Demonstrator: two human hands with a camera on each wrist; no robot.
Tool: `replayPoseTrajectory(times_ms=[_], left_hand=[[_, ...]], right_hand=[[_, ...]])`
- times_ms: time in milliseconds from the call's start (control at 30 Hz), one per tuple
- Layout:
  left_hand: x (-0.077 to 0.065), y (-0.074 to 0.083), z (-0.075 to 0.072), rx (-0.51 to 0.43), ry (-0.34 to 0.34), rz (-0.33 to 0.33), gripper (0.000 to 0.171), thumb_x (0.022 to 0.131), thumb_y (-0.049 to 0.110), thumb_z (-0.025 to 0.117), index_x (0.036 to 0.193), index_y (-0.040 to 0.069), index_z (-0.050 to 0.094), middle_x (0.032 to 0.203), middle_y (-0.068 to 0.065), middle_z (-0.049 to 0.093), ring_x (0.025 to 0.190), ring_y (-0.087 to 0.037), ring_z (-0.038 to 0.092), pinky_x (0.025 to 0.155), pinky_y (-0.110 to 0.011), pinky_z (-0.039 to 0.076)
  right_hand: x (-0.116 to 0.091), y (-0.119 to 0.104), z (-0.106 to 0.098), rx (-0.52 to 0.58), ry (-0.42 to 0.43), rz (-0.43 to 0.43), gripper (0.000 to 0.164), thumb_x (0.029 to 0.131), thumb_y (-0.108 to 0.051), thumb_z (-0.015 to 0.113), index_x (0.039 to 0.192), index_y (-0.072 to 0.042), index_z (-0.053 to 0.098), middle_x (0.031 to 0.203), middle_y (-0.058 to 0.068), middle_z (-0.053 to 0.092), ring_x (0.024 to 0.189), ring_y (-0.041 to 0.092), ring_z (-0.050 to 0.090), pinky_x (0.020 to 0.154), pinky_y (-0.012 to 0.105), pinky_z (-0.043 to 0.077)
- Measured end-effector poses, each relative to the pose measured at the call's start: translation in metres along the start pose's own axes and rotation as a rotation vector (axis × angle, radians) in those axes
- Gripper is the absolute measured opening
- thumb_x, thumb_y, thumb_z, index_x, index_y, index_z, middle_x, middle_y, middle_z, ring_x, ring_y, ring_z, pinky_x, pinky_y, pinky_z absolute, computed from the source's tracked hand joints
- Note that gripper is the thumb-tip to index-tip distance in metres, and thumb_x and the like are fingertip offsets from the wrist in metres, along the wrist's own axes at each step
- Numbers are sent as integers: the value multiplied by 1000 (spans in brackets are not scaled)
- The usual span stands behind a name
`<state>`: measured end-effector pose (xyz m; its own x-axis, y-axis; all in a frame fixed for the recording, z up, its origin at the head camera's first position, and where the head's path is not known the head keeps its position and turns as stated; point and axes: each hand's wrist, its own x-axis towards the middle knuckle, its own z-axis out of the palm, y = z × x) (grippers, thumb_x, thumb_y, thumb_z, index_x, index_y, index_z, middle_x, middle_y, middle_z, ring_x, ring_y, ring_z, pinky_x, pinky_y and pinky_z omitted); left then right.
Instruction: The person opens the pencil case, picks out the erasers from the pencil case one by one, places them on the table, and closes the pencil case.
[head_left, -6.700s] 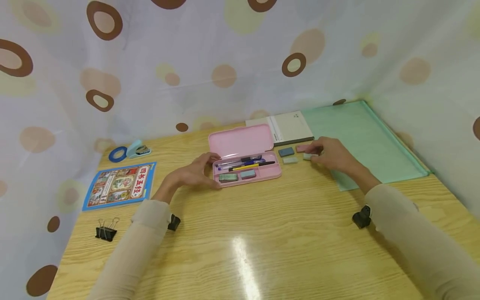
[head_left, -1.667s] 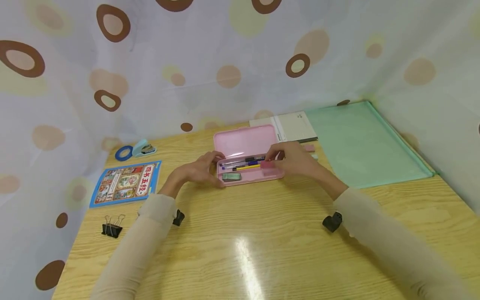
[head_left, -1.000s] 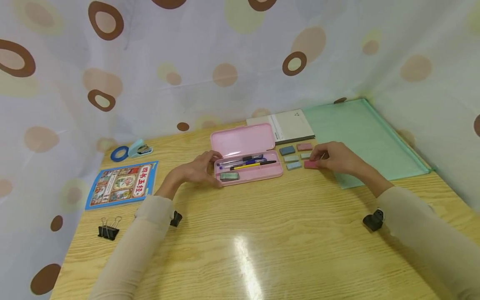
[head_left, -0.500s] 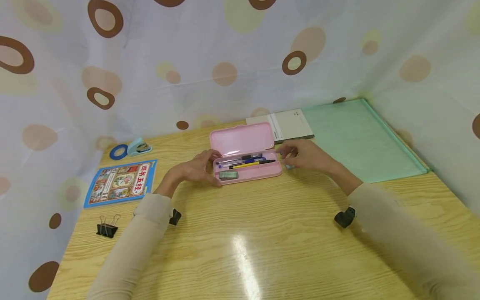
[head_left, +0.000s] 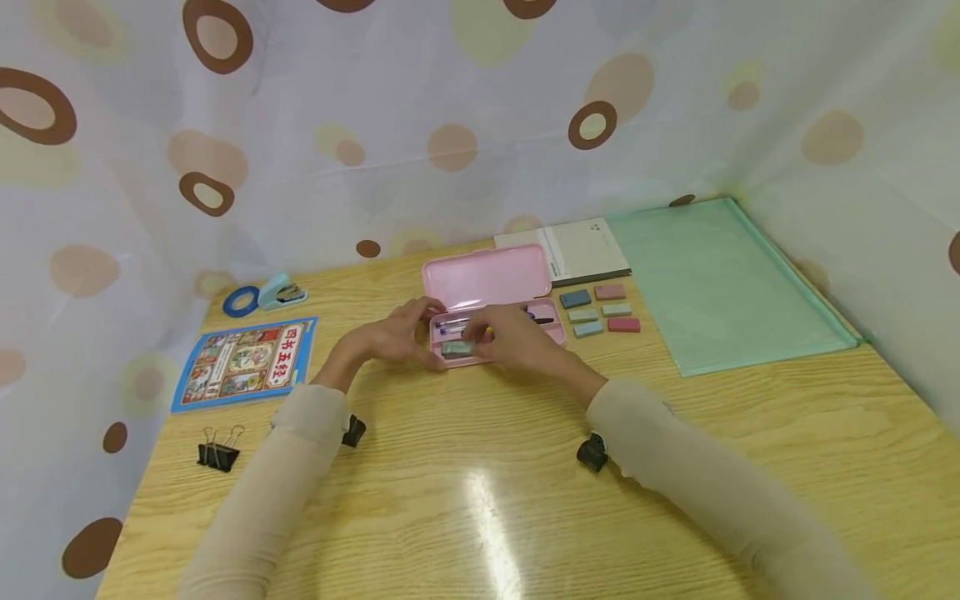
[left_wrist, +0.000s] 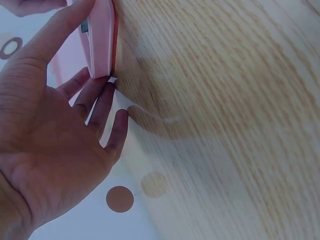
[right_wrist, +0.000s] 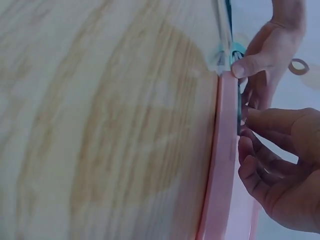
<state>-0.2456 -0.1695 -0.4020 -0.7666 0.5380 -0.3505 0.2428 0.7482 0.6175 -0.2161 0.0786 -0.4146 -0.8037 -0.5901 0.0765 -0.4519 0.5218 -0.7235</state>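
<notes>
Pink plastic marks the pencil case (head_left: 491,321), lying open near the middle of the counter (head_left: 525,467) with its lid tipped back; pens lie along its far side and a grey-green eraser (head_left: 456,348) sits in its near left corner. The right hand (head_left: 513,342) has its fingers curled down onto that eraser, seemingly pinching it, so the step in hand looks like lifting the last eraser out of the tray. The left hand (head_left: 393,337) holds the case's left end, thumb on the rim and fingers round the corner, steadying it. Just right of the case six small erasers (head_left: 600,310) lie in two tidy rows, so the next move likely calls for a short lift over the tray's low wall and a carry rightward to a free spot beside them, without nudging the rows. Beyond them lie a notebook (head_left: 581,250) and a green folder (head_left: 712,283); the near counter offers open room.
</notes>
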Motion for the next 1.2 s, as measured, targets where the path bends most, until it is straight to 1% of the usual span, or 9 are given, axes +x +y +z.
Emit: replayPoseTrajectory(times_ms=[133, 267, 400, 567, 700, 833, 967, 1033, 1200], left_hand=[[2, 0, 0, -2, 0, 7, 86, 82, 32, 89, 149, 16, 36, 148, -12, 45, 141, -32, 34, 121, -56, 25], [2, -2, 1, -11, 1, 3, 88, 81, 32, 90, 148, 16, 36, 147, -12, 46, 140, -31, 34, 121, -55, 25], [2, -4, 2, -8, 4, -1, 88, 80, 32, 90, 148, 16, 37, 146, -11, 46, 140, -31, 35, 122, -54, 25], [2, -4, 1, 5, 6, -2, 88, 80, 33, 90, 148, 17, 36, 147, -11, 45, 140, -31, 34, 122, -55, 25], [2, -3, 1, 1, 3, -5, 89, 81, 34, 89, 149, 17, 35, 149, -12, 43, 142, -31, 33, 122, -55, 24], [2, -3, 1, 0, 6, -6, 89, 81, 33, 90, 149, 16, 36, 150, -12, 43, 142, -31, 33, 123, -55, 24], [3, -3, 2, 9, 12, -5, 90, 80, 34, 90, 150, 15, 36, 150, -12, 43, 141, -31, 34, 123, -55, 24], [3, -3, 2, 6, 10, -5, 90, 80, 34, 90, 149, 15, 36, 150, -12, 43, 141, -31, 34, 123, -54, 24], [4, -3, 2, 11, 3, -16, 90, 80, 35, 90, 150, 17, 35, 149, -11, 43, 140, -30, 34, 123, -53, 24]], right_hand=[[7, -3, 6, -120, 21, 36, 16, 87, -1, 76, 102, -5, 77, 98, 7, 69, 91, 21, 62, 84, 38, 53], [11, -3, 8, -158, 13, 64, 15, 84, -3, 78, 98, -8, 77, 97, 5, 70, 89, 20, 61, 83, 37, 52], [11, 0, 9, -121, 34, 76, 16, 82, -5, 77, 98, -8, 77, 93, 4, 70, 86, 18, 62, 81, 34, 52], [1, 7, 2, 9, 124, 78, 17, 81, -6, 76, 97, -8, 77, 88, 3, 67, 81, 17, 60, 74, 31, 50], [-14, 13, -14, 94, 167, 85, 15, 84, -10, 78, 99, -10, 77, 89, 2, 69, 81, 18, 62, 75, 33, 51], [-32, 23, -31, 136, 158, 107, 15, 88, -12, 77, 103, -11, 77, 93, 3, 71, 84, 19, 64, 77, 35, 53], [-53, 36, -47, 138, 150, 128, 16, 90, -10, 78, 106, -11, 77, 100, 6, 72, 88, 20, 65, 79, 34, 54], [-65, 43, -55, 120, 153, 141, 17, 90, -10, 79, 106, -10, 77, 101, 6, 72, 88, 20, 65, 78, 33, 54], [-94, 62, -74, 68, 164, 171, 16, 90, -10, 79, 106, -9, 77, 98, 7, 71, 85, 19, 65, 74, 28, 54]])
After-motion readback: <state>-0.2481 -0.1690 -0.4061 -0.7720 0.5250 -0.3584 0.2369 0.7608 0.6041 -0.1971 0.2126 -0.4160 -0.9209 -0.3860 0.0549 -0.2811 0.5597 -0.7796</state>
